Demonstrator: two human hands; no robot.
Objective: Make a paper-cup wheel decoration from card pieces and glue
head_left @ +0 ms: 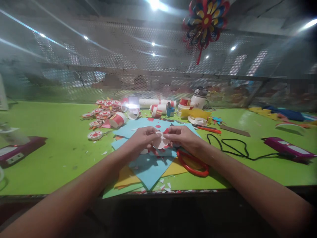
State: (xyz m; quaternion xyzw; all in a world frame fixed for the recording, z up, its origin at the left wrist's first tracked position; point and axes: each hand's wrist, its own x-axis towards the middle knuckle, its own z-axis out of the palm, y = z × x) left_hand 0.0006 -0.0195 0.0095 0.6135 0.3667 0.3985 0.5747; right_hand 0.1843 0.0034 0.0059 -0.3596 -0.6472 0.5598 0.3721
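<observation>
Over the middle of the table, my left hand [143,137] pinches the left edge of a white paper disc [161,142]. From the other side, my right hand [184,136] has its thumb and finger closed at the disc's upper right, on a small red paper piece [166,131]. Whether that piece touches the disc I cannot tell. Beneath both hands lie sheets of light blue paper [151,170] over yellow paper [127,177]. A red loop handle [193,167], seemingly of scissors, rests below my right wrist.
Several white discs with red patterns [104,114] are heaped at the back left. Red-and-white paper cups [118,119], a blue bottle [170,109] and a flask [198,98] stand behind. Purple power strips [288,148] lie at both sides, with a black cord [242,153] on the right.
</observation>
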